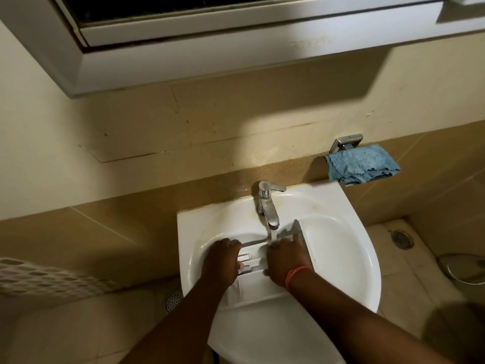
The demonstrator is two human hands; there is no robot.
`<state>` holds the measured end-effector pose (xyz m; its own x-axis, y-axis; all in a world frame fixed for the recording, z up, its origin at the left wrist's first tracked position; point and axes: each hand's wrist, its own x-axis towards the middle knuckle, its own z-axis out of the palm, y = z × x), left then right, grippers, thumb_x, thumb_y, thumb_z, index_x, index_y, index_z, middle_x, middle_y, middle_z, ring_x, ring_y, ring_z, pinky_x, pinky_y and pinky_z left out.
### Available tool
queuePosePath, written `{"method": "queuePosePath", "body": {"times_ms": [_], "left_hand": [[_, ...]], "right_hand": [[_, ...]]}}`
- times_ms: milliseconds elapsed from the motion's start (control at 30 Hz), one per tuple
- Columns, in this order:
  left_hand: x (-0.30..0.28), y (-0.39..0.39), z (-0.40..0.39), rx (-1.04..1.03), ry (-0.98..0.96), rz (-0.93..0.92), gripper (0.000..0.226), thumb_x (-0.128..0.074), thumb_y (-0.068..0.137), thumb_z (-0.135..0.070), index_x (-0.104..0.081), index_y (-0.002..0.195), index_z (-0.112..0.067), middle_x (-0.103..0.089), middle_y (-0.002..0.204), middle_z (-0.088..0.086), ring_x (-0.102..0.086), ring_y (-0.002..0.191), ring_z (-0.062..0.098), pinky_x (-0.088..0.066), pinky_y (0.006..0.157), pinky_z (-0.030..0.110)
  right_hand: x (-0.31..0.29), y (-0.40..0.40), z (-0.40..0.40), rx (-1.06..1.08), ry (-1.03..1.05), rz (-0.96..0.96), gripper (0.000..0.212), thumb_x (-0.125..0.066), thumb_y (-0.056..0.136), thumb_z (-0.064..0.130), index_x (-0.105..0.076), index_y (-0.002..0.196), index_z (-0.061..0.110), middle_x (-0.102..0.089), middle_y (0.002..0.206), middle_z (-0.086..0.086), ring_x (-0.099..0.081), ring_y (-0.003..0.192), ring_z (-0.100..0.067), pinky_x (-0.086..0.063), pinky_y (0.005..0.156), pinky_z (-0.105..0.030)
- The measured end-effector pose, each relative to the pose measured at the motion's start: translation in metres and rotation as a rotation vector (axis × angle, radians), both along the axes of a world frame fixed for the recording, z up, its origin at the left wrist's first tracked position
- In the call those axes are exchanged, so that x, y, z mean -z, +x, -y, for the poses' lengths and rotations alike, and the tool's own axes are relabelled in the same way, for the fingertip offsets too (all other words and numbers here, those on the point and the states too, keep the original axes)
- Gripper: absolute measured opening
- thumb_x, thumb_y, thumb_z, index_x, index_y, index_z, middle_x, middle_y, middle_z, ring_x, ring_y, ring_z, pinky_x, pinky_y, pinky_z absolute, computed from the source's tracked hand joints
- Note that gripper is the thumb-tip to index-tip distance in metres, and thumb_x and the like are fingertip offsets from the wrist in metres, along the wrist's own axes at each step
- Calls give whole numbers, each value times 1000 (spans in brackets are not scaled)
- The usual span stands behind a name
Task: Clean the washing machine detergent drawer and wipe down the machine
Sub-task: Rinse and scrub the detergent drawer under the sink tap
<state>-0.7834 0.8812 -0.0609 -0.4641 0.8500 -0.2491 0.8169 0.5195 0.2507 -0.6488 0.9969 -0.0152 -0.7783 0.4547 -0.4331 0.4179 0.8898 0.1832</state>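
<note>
The white detergent drawer (252,287) lies in the white sink (341,258), its far end under the chrome tap (267,206), from which water runs. My left hand (223,261) grips the drawer's left side, fingers curled over its edge. My right hand (286,256), with a red band at the wrist, holds the drawer's right side, fingers reaching toward the stream. The drawer's compartments show between the two hands. A blue cloth (362,164) hangs from a metal holder on the wall to the right of the tap.
A window frame (236,35) juts out above the sink. A white perforated basket (39,279) sits at the left. Floor drains (401,239) lie on the tiled floor, one at the right and one at the left of the sink.
</note>
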Motion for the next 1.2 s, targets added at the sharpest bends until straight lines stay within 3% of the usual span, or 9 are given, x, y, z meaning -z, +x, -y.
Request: {"method": "queuePosePath", "body": {"times_ms": [100, 333, 500, 600, 733, 867, 967, 1100, 1200], "left_hand": [[1, 4, -2, -11, -10, 2, 44, -66, 83, -30, -51, 125, -25, -55, 122, 1, -49, 113, 24, -42, 93, 34], [1, -1, -1, -14, 36, 17, 45, -69, 82, -30, -55, 124, -21, -57, 119, 1, -51, 111, 23, -43, 91, 32], [-3, 7, 2, -201, 289, 302, 16, -56, 89, -30, -60, 101, -19, -66, 100, -3, -59, 91, 7, -46, 80, 18], [-1, 6, 4, -290, 362, 439, 48, -67, 78, -30, -49, 121, -19, -65, 103, -2, -62, 94, 12, -54, 84, 34], [-3, 9, 3, -366, 380, 439, 72, -86, 67, -20, -45, 126, -23, -57, 107, -8, -55, 98, 12, -48, 86, 27], [-6, 15, -1, -395, 418, 482, 70, -87, 67, -18, -47, 125, -23, -57, 109, -5, -53, 99, 13, -46, 87, 25], [-5, 14, -3, -394, 443, 427, 69, -84, 68, -11, -50, 128, -17, -53, 119, 0, -52, 108, 15, -45, 94, 26], [-14, 17, 2, -349, 486, 294, 34, -57, 95, -21, -50, 127, -15, -52, 127, -2, -53, 112, 10, -36, 90, 3], [-7, 13, 6, -261, 521, 296, 60, -69, 82, -6, -43, 136, -11, -36, 139, 4, -45, 115, 6, -32, 97, 3]], "right_hand": [[-7, 2, 5, 73, 59, 65, 42, -45, 93, 31, -55, 129, 12, -54, 130, -13, -47, 120, -35, -29, 102, -50], [9, 2, 35, 333, -138, -533, 52, -46, 76, 29, -63, 118, 5, -61, 117, -15, -56, 110, -35, -44, 102, -47], [29, -15, 65, 92, -311, -515, 61, -32, 78, 19, -58, 130, 3, -56, 135, -19, -52, 126, -36, -35, 111, -47], [31, -7, 53, -14, -263, -459, 68, -34, 73, 23, -53, 136, 7, -53, 141, -13, -49, 132, -29, -34, 109, -48], [19, 30, 8, 301, -98, -461, 77, -62, 67, 29, -50, 138, 2, -53, 138, -20, -50, 129, -38, -34, 109, -43], [16, 23, 8, 463, -118, -389, 85, -58, 77, 30, -26, 149, -3, -22, 156, -25, -23, 144, -41, -16, 119, -44], [20, -4, 31, 315, -193, -494, 68, -58, 68, 15, -54, 133, 0, -48, 142, -22, -44, 131, -44, -35, 109, -50], [25, -31, 53, 36, -353, -503, 80, -59, 73, 9, -34, 148, 5, -36, 152, -16, -29, 143, -34, -16, 120, -45], [28, -21, 35, -212, -395, -538, 79, -61, 65, -1, -43, 142, 6, -38, 152, -15, -28, 143, -32, -13, 119, -44]]}}
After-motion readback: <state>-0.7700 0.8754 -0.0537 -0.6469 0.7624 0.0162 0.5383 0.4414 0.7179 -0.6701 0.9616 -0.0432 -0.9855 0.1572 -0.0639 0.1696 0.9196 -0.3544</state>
